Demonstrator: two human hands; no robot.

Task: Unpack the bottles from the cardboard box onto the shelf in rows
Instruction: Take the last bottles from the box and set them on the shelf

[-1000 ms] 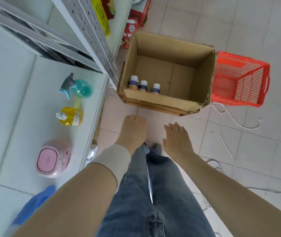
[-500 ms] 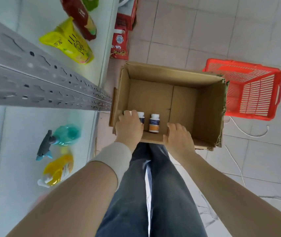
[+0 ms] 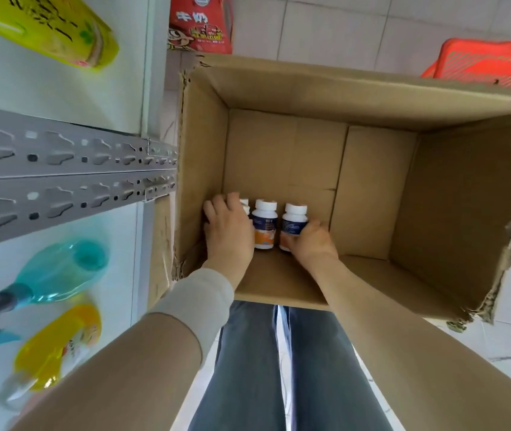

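Three pill bottles stand in the near-left corner of the cardboard box (image 3: 372,85) (nothing else shows inside). The left hand (image 3: 227,233) curls its fingers over the left bottle (image 3: 244,209), and the right hand (image 3: 308,241) grips the right bottle (image 3: 293,223). The middle bottle (image 3: 265,227) stands between them. None is visible on the shelf (image 3: 45,94), so these three are probably the last to unpack.

The cardboard box (image 3: 453,194) looks matt, the bottles (image 3: 265,227) glossy plastic, the shelf upright (image 3: 61,181) metal.
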